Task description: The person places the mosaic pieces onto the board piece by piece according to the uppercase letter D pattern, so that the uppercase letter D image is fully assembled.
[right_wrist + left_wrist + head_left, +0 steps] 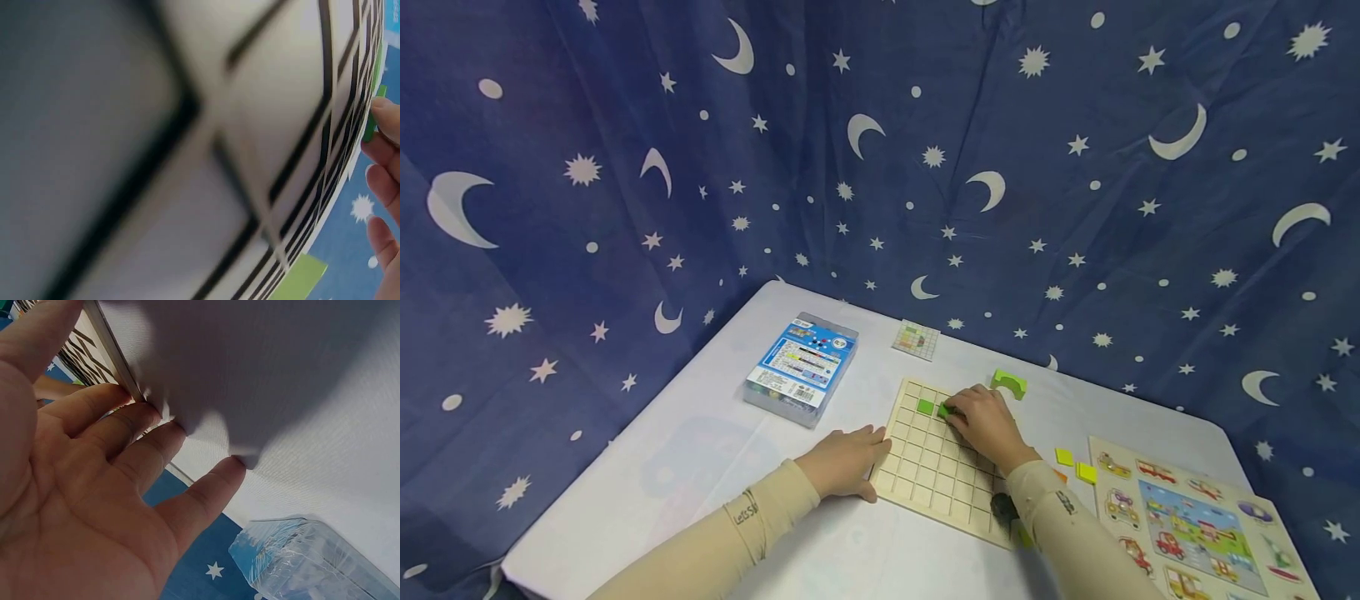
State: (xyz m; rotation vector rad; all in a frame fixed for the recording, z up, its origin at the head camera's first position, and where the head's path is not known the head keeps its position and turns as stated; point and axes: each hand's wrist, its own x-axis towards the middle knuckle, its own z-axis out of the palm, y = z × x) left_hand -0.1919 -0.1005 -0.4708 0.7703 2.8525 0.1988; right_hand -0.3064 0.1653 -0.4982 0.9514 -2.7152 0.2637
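Observation:
A pale wooden grid board (917,475) lies flat on the white table. My right hand (987,425) reaches over its far part and pinches a small green square tile (370,128) between thumb and forefinger, the other fingers spread apart. Just left of that, another green tile (925,407) lies in a cell near the board's far edge. My left hand (844,462) rests at the board's left edge. In the left wrist view its fingers (203,494) are extended, fingertips on the tabletop and at the board's side. My right forearm covers part of the board's right side.
Beyond the board stands a light green arch block (1004,377). A clear plastic box (805,367) with a blue label lies to the left, and a pattern card (916,340) behind. Yellow tiles (1086,472) and a picture puzzle board (1101,482) are on the right.

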